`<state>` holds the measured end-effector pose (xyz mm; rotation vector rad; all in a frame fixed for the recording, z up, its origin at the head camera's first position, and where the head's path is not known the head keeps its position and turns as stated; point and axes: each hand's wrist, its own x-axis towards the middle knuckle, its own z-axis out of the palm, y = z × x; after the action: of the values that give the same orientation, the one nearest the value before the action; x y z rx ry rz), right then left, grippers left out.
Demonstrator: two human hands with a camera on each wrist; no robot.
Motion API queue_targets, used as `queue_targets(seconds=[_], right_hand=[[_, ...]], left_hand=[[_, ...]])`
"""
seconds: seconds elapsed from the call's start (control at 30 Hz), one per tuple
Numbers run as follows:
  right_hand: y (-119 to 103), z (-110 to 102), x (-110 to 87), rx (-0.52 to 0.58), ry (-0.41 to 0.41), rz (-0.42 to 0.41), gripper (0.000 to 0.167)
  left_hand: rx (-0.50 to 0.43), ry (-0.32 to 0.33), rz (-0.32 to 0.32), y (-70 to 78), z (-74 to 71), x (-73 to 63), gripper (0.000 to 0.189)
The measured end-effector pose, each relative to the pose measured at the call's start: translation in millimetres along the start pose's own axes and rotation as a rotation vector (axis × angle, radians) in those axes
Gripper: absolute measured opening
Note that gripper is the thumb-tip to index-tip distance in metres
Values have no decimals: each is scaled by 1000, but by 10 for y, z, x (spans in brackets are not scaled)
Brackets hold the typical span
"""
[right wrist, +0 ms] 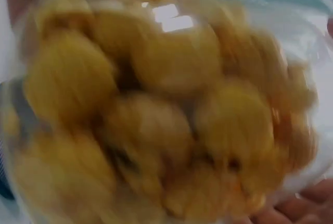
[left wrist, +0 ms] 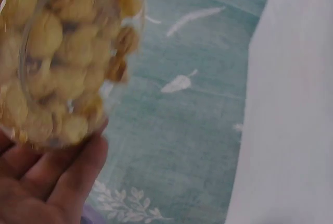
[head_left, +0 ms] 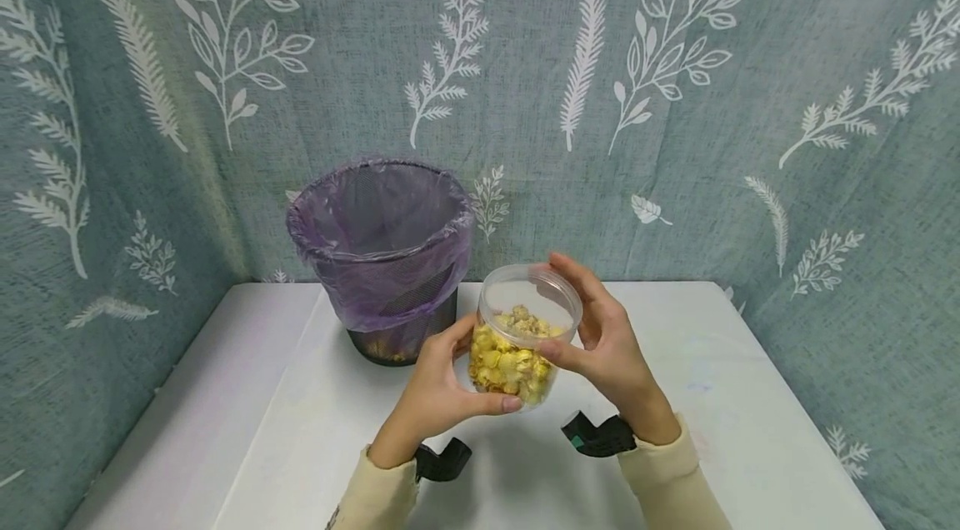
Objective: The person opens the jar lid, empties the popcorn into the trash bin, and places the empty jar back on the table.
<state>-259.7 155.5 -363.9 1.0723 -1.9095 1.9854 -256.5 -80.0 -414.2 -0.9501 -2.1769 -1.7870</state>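
Note:
Both hands hold up a clear plastic jar [head_left: 491,288] above the white table. Yellow popcorn [head_left: 513,363] fills its lower part, and the jar tilts slightly. On the jar's lower left side, my left hand [head_left: 442,380] grips it with the thumb across the front. My right hand [head_left: 607,338] holds the rim from the right, thumb in front and fingers behind. In the left wrist view, fingers [left wrist: 73,177] support the jar near its base. Blurred popcorn [right wrist: 151,125] behind the clear wall takes up most of the right wrist view.
A black mesh trash bin [head_left: 375,347] with a purple liner [head_left: 420,288] stands left of the jar at the table's back. Yellowish bits show through its lower mesh. Leaf-patterned green-grey fabric [head_left: 517,97] surrounds the white table [head_left: 300,447] at the back and sides.

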Motion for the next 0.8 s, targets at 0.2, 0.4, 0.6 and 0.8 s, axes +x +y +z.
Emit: queue_targets(seconds=[0.2,0.4,0.6,0.8], right_hand=[[-39,-73,-11,64,-85,-8,94],[-14,75,-8,-201,116,7,100],[-13,240,-1,-348,211,54,98],[-15,200,3,-262,191,51,90]], left_hand=[[-46,-26,6,17,-18,-7,89],[75,165,33,-12,80,-9,88],[199,250,41,-58,168,-5,87],[148,184,33,-41,128,11,87]])
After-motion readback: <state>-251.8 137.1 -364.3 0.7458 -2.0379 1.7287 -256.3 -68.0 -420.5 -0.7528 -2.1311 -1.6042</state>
